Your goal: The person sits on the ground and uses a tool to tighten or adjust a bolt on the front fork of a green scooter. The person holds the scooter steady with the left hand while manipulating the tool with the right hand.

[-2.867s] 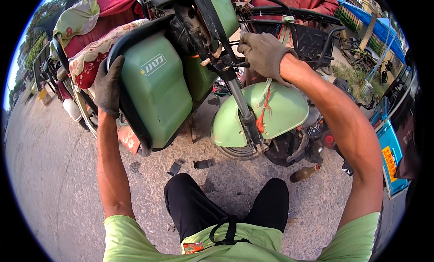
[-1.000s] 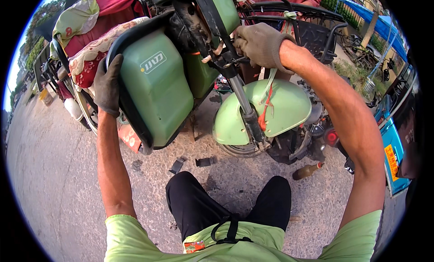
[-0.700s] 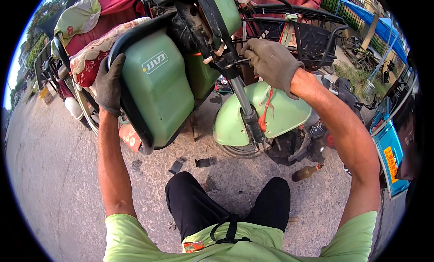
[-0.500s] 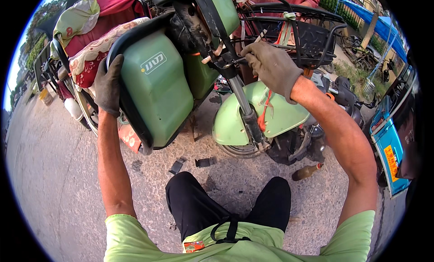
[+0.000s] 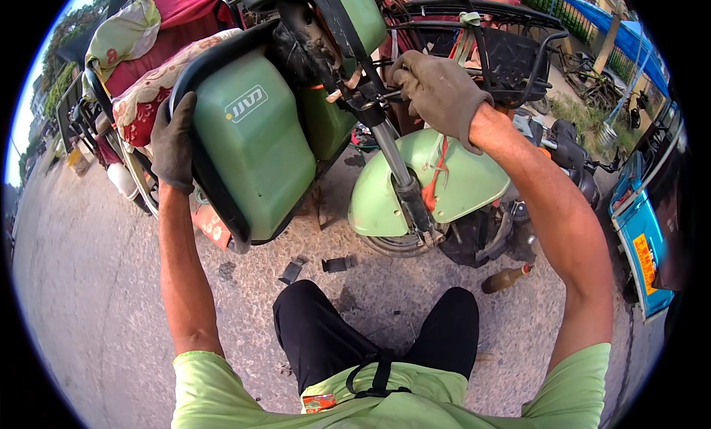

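The curled fingers of my right hand (image 5: 438,92) have just lifted slightly beside the fork (image 5: 387,143), where work seems centred; from here I can't tell what they grip. My left hand (image 5: 174,144) clasps the green panel (image 5: 259,151), left of the fork.

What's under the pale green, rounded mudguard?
Below the pale green, rounded mudguard, only the lower curve of a dark, round wheel shows. The mudguard covers the upper part, so anything else underneath can't be seen.
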The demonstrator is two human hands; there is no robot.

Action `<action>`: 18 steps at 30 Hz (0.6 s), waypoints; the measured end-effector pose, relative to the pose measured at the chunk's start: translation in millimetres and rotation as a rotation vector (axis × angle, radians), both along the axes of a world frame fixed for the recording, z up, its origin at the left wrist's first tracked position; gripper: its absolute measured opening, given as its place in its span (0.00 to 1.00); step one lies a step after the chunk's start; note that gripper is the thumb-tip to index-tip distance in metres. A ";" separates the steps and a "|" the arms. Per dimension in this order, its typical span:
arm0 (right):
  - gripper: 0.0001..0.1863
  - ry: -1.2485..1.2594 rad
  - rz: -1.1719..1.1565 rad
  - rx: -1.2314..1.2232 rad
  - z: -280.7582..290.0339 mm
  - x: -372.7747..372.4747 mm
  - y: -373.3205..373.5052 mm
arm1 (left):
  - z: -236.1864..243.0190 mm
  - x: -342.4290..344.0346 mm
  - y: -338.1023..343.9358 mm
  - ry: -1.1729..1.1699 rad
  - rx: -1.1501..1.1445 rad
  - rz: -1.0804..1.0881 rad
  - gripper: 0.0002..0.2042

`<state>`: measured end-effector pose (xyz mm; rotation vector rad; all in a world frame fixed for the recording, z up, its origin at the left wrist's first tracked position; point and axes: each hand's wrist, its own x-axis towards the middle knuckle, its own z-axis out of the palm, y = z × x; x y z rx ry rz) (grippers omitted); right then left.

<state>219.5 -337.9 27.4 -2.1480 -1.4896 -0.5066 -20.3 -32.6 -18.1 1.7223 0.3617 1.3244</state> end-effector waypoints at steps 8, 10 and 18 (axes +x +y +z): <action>0.15 -0.368 -0.139 -0.472 38.0 -7.4 24.4 | -3.0 -2.8 5.5 0.091 0.106 0.046 0.22; 0.14 -0.886 -0.028 -0.573 35.9 18.5 29.5 | -0.6 -1.3 0.0 0.069 0.067 0.026 0.22; 0.18 -0.177 -0.120 -0.697 50.7 34.7 58.9 | -8.0 0.7 8.1 -0.039 0.025 -0.057 0.25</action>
